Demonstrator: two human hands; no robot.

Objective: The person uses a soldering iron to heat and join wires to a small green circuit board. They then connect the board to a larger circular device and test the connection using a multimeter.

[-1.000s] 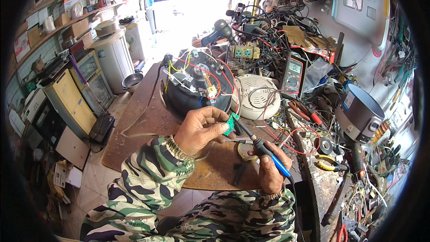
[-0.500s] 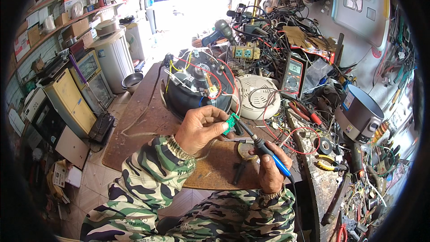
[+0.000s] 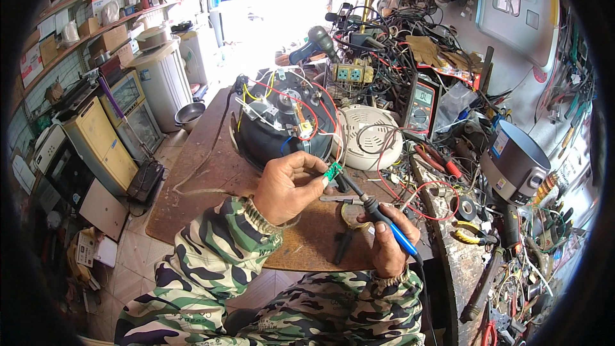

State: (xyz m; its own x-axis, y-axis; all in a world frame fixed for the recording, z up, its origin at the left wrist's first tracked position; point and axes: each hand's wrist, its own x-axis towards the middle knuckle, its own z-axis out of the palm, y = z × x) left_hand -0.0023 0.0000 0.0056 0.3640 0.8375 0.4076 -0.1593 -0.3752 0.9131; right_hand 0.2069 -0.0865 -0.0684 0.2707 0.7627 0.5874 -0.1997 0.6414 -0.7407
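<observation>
Two hands work at a brown table point(image 3: 192, 198): the left hand point(image 3: 289, 187) pinches one small green board point(image 3: 332, 171) in closed fingertips, while the right hand point(image 3: 389, 243) is fisted around one blue-handled iron point(image 3: 378, 213), its tip touching the board. At twelve o'clock from the board lies one black cooker point(image 3: 282, 125), upended, red and yellow wires showing inside. At two o'clock sits one white lid point(image 3: 370, 136), a cord coiled on it.

both arms wear loose camouflage sleeves point(image 3: 211, 263) in green, brown, black and cream, with ribbed cuffs.
</observation>
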